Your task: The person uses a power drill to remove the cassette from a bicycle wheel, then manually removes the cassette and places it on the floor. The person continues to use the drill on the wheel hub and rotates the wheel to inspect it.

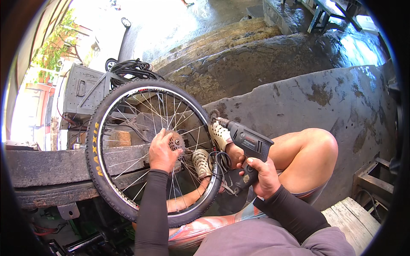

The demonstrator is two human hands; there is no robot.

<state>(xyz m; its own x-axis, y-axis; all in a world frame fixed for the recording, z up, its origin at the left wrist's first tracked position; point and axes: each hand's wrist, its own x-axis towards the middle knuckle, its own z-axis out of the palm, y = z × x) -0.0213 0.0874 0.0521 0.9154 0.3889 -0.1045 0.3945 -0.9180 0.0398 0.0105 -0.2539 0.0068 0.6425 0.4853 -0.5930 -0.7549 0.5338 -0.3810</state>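
Note:
A bicycle wheel (95, 128) with a black knobby tyre and silver spokes stands upright in front of me, leaning slightly. At its hub is a brown, rusty-looking sprocket cassette (176, 144). My left hand (162, 151) grips the cassette, fingers bent around its left and upper edge. In my right hand (264, 175) is a dark grey power drill (252, 141), held by its handle and pointing up and left. A round brush-like attachment (214, 114) sits at the drill's chuck, close to the tyre's right side and apart from the cassette. The drill's cord loops below it.
My feet in pale perforated shoes (220, 135) are behind and beside the wheel. A thick stone ledge (51, 168) runs along the left. Behind it stand a grey metal box (81, 87) and coiled black hoses (132, 68). Concrete steps (239, 55) rise beyond; a wooden board (348, 219) lies at lower right.

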